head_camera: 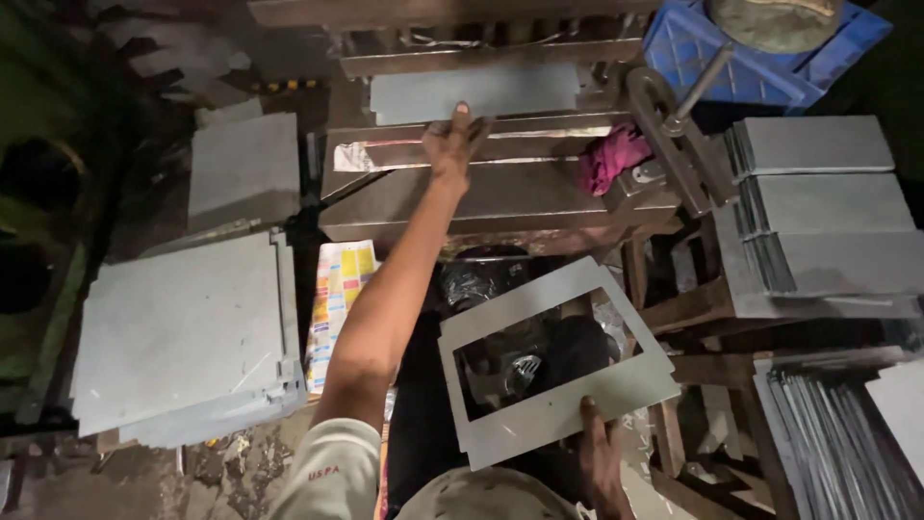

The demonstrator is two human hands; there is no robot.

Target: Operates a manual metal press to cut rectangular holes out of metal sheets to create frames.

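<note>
My left hand [454, 141] reaches forward onto the bed of a dark metal press [500, 197], its fingers resting at the near edge of a flat grey sheet-metal piece [472, 93] lying in the machine. My right hand [602, 462] grips the near edge of a grey rectangular metal frame [553, 409] with a large window cut out of its middle, holding it tilted over my lap.
Stacks of grey metal sheets lie at the left [183, 337] and on a rack at the right [828, 207]. More sheets stand on edge at lower right [837, 433]. A blue plastic crate [712, 43], a pink rag [611, 154] and the press lever [698, 91] sit at the back right.
</note>
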